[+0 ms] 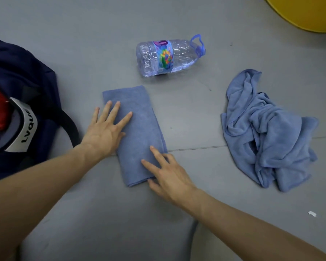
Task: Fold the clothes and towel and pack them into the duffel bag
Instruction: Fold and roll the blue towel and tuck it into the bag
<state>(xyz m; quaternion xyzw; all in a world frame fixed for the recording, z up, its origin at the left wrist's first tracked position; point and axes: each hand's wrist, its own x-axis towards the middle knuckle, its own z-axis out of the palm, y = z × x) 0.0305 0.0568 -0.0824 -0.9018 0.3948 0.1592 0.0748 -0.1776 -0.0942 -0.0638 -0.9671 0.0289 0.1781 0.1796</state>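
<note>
White tag (21, 127) on duffel bag (29, 72) reads "LVQU".

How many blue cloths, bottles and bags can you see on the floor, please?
Blue cloths: 2, a folded cloth and a crumpled cloth
Bottles: 1, the bottle
Bags: 1, the bag
Total: 4

Grey floor (196, 113) w/ folded towel (139, 125) ctr, crumpled blue cloth (271, 138) R, bottle (167, 57) on side, duffel bag (26, 76) L.

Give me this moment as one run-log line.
left hand: flat on folded towel | right hand: rests on it | crumpled blue cloth: unfolded | duffel bag: open
</note>
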